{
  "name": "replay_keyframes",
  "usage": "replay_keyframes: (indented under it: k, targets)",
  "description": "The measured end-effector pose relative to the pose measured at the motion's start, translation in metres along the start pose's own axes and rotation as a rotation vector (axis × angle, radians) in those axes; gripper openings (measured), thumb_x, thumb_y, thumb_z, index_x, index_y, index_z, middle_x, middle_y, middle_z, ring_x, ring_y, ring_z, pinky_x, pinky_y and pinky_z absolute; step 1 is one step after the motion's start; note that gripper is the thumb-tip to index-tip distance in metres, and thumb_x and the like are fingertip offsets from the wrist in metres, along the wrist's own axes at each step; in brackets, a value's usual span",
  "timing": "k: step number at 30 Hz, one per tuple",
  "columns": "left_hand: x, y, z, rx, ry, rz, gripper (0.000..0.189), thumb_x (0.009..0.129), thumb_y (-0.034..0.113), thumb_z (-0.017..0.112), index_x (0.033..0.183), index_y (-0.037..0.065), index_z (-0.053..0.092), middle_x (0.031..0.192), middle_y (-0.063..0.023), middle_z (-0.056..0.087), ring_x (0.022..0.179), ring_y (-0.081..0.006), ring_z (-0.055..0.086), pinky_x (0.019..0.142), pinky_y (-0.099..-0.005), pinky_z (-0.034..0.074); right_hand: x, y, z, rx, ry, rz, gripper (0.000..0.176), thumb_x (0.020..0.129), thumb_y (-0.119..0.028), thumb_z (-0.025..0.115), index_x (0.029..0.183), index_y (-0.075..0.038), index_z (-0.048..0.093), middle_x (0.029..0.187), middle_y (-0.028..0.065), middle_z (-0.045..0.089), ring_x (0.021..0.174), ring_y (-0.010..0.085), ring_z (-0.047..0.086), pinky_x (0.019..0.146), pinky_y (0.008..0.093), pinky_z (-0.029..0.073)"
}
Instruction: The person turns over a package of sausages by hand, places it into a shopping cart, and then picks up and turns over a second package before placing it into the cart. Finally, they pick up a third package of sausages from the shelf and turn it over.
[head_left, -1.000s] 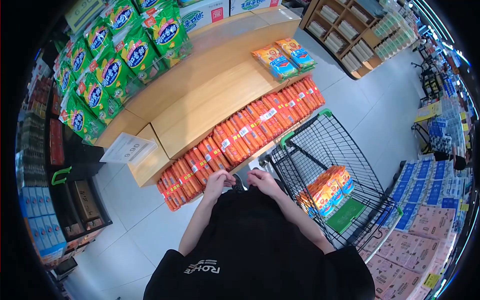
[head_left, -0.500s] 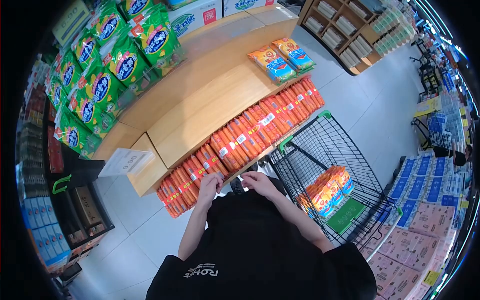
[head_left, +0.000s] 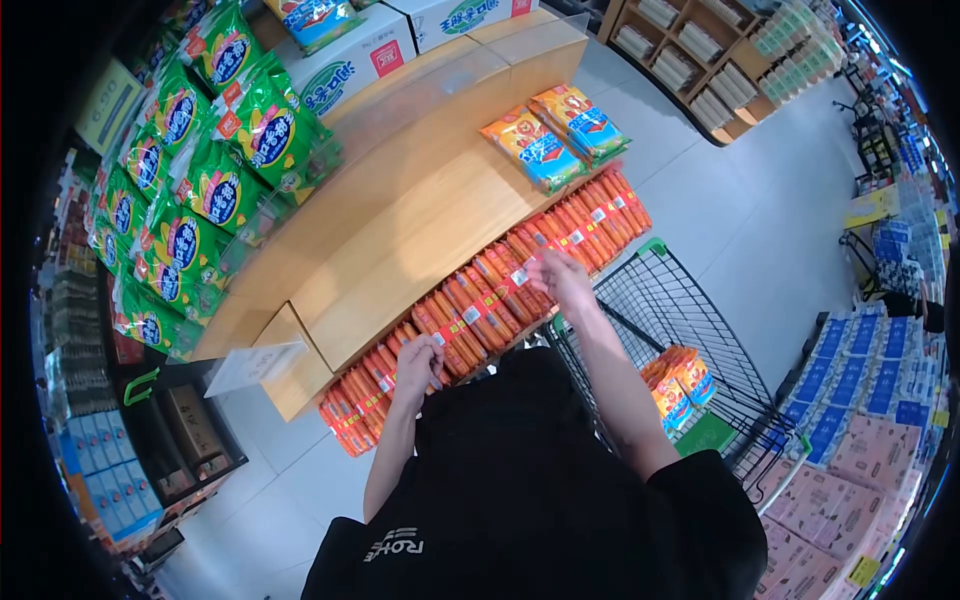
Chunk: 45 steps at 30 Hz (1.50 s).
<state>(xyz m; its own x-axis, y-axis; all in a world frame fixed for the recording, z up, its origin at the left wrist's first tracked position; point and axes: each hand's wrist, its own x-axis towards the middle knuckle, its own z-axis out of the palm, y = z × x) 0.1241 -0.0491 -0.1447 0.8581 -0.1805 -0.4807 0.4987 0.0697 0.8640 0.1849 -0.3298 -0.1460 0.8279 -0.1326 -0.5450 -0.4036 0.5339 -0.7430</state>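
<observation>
A long row of red-orange packs of sausage-like sticks (head_left: 487, 297) lines the front edge of a wooden display shelf (head_left: 400, 225). My left hand (head_left: 416, 365) is over the left part of the row, its fingers curled in and their tips close to the packs. What those fingers hold, if anything, is hidden. Farther right along the same row, my right hand (head_left: 563, 280) reaches forward with bent, parted fingers right over the packs, and no item shows in it. Behind the row's right end, two orange-and-blue bags (head_left: 540, 148) lie on the shelf top.
To my right stands a wire shopping cart (head_left: 668, 290) with similar orange-and-blue bags (head_left: 682, 385) inside. Green bags (head_left: 215, 190) are stacked at the left. White cartons (head_left: 350, 65) stand behind the shelf, a price sign (head_left: 255, 367) at its left end. Pink boxes (head_left: 815, 500) lie at the right.
My right hand has moved away from the left hand, forward and right to the packs. My left hand stays near the row. The view has shifted slightly.
</observation>
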Motion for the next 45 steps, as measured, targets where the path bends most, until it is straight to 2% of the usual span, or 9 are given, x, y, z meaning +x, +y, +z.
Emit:
replay_keyframes:
  k: [5,9,12,15,22,31,38,43,45]
  targets:
    - [0.015,0.005,0.003,-0.025,0.093,0.0,0.019,0.084,0.003,0.037,0.079,0.004,0.055,0.069,-0.0047,0.056,0.053,-0.0084,0.05,0.051,-0.0208,0.041,0.055,-0.043,0.002,0.052,0.164,-0.105,0.027,0.087,-0.021,0.051,0.104,0.0,0.05,0.088,0.0088,0.059,0.077,0.0165,0.059,0.062,0.0257,0.048]
    - [0.027,0.029,0.016,-0.026,0.141,-0.021,0.019,0.089,0.01,0.039,0.1,0.002,0.052,0.086,-0.0078,0.06,0.061,-0.01,0.054,0.055,-0.0217,0.045,0.103,-0.056,0.002,0.035,0.285,-0.198,0.032,0.085,-0.023,0.053,0.107,0.0,0.045,0.091,0.0079,0.056,0.078,0.0158,0.057,0.062,0.0283,0.048]
    - [0.05,0.044,0.029,0.02,0.126,-0.038,0.028,0.09,0.013,0.041,0.115,0.002,0.045,0.097,-0.0103,0.058,0.067,-0.0118,0.056,0.059,-0.0231,0.047,0.132,-0.055,-0.008,0.027,0.293,-0.159,0.04,0.085,-0.022,0.055,0.115,0.0,0.039,0.102,0.0102,0.051,0.089,0.0184,0.053,0.073,0.0335,0.047]
    - [0.087,0.06,0.048,0.044,0.079,-0.03,0.036,0.089,0.014,0.042,0.124,0.002,0.039,0.104,-0.0129,0.056,0.074,-0.014,0.058,0.064,-0.0247,0.048,0.145,-0.057,-0.007,0.028,0.349,-0.173,0.036,0.083,-0.02,0.057,0.109,0.001,0.043,0.087,0.0054,0.052,0.073,0.0124,0.054,0.063,0.0282,0.049]
    - [0.191,0.093,0.123,0.055,-0.036,-0.044,0.052,0.088,0.017,0.047,0.133,0.004,0.026,0.115,-0.0174,0.049,0.095,-0.0228,0.056,0.083,-0.0323,0.047,0.154,-0.072,-0.014,0.05,0.295,-0.152,0.044,0.08,-0.019,0.062,0.111,0.003,0.04,0.088,0.0061,0.054,0.071,0.0132,0.055,0.062,0.0292,0.05]
    - [0.256,0.118,0.19,0.019,-0.048,-0.129,0.076,0.083,0.024,0.058,0.138,0.003,0.009,0.12,-0.019,0.045,0.1,-0.0241,0.053,0.089,-0.0364,0.043,0.143,-0.076,0.0,-0.028,0.344,-0.192,0.057,0.074,-0.011,0.068,0.116,0.004,0.033,0.092,0.0103,0.055,0.072,0.0138,0.057,0.057,0.0254,0.049]
    - [0.275,0.101,0.182,0.01,-0.019,-0.104,0.063,0.079,0.017,0.064,0.129,0.005,0.029,0.103,-0.0098,0.057,0.092,-0.0187,0.056,0.073,-0.0335,0.045,0.139,-0.062,-0.01,0.08,0.13,-0.138,0.044,0.075,-0.011,0.068,0.106,0.0,0.039,0.088,0.0077,0.056,0.069,0.0124,0.058,0.052,0.0204,0.047]
    - [0.256,0.109,0.181,0.091,-0.068,-0.183,0.042,0.078,0.015,0.064,0.114,0.006,0.044,0.105,-0.0079,0.057,0.094,-0.0178,0.056,0.072,-0.033,0.046,0.133,-0.065,-0.021,0.191,0.067,0.085,0.045,0.079,-0.022,0.065,0.112,-0.002,0.042,0.101,0.0079,0.056,0.081,0.0159,0.059,0.063,0.0268,0.05]
    - [0.25,0.1,0.176,0.001,-0.126,-0.188,0.047,0.078,0.014,0.064,0.119,0.007,0.041,0.108,-0.0076,0.056,0.094,-0.018,0.057,0.076,-0.0336,0.047,0.132,-0.06,-0.022,0.3,0.012,0.101,0.045,0.08,-0.021,0.064,0.114,-0.002,0.042,0.105,0.0085,0.055,0.087,0.0179,0.058,0.069,0.0307,0.05]
